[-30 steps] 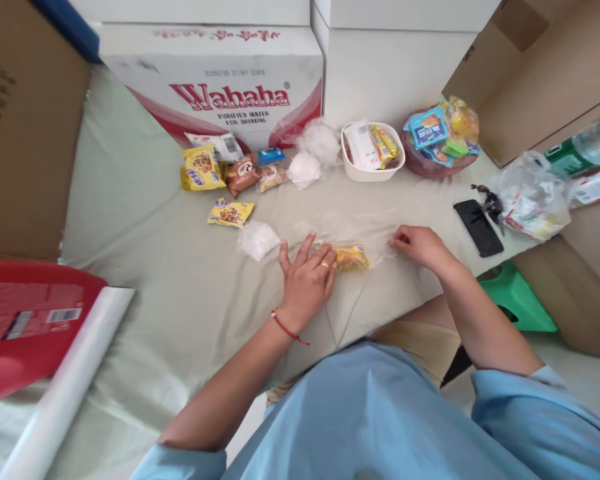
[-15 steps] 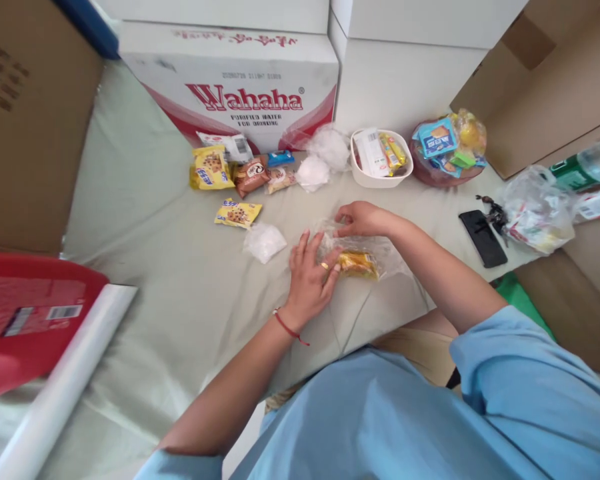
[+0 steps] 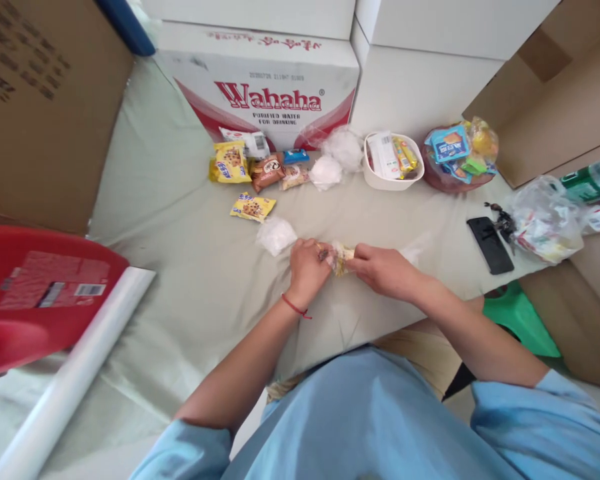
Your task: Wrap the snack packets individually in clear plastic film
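My left hand [image 3: 307,270], with a red cord round its wrist, is closed on the left end of a yellow snack packet [image 3: 340,261] in clear plastic. At the packet's other end, my right hand [image 3: 386,272] is closed with thumb and fingers together. Most of the packet is covered by my fingers. A faint patch of clear plastic [image 3: 414,251] shows beyond my right hand. Left of my left hand lies a crumpled clear bag [image 3: 276,235], and above that a yellow cookie packet [image 3: 253,207].
Behind stand a Wahaha carton [image 3: 280,80], several snack packets [image 3: 267,172], a white tub [image 3: 394,181] and a dark red bowl [image 3: 443,180] of snacks. A phone [image 3: 491,245] and a plastic bag [image 3: 547,217] lie right. A red container [image 3: 55,287] and white roll [image 3: 75,373] are left.
Both hands have closed on the snack packet, which was lying flat on spread plastic. The plastic is now gathered round it. My right hand has come down and right; the view has shifted slightly.
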A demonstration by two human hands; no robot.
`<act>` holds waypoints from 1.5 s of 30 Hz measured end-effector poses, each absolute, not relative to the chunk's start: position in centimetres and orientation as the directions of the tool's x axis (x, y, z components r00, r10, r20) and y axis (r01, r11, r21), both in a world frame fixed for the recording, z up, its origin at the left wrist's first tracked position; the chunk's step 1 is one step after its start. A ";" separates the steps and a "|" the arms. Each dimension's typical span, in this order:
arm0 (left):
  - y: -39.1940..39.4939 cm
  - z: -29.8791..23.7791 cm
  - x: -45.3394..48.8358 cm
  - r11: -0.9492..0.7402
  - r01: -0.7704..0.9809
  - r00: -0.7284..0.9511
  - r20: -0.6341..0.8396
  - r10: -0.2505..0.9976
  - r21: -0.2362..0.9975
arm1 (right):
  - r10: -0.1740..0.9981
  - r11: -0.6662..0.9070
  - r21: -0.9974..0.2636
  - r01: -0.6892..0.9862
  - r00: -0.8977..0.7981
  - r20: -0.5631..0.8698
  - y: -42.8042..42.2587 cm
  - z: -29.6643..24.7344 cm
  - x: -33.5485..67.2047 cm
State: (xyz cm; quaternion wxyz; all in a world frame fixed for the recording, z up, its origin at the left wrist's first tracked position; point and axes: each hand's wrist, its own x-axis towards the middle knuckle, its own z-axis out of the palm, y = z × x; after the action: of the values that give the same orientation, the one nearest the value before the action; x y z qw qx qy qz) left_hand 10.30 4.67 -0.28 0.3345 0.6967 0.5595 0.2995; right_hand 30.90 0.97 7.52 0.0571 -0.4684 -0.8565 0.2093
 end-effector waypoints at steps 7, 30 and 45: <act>4.7 2.1 8.0 0.123 -0.060 0.221 -0.107 0.970 0.991 | 0.849 0.439 -0.592 0.676 -0.529 0.026 -1.7 4.1 32.6; 7.6 3.9 8.9 0.536 0.366 0.475 -0.649 0.595 0.760 | 0.866 0.426 -0.768 0.479 -0.461 0.193 -1.6 1.6 33.7; 5.4 3.9 5.5 0.367 0.077 0.278 -0.374 0.885 0.927 | 0.883 0.405 -0.803 0.437 -0.415 0.220 -1.9 1.1 33.2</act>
State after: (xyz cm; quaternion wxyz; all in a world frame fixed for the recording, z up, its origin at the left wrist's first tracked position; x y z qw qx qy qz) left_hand 5.51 5.42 3.89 0.6480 0.4682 0.5136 0.3116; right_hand 33.23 -1.87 1.08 0.3303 -0.4285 -0.7703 0.3375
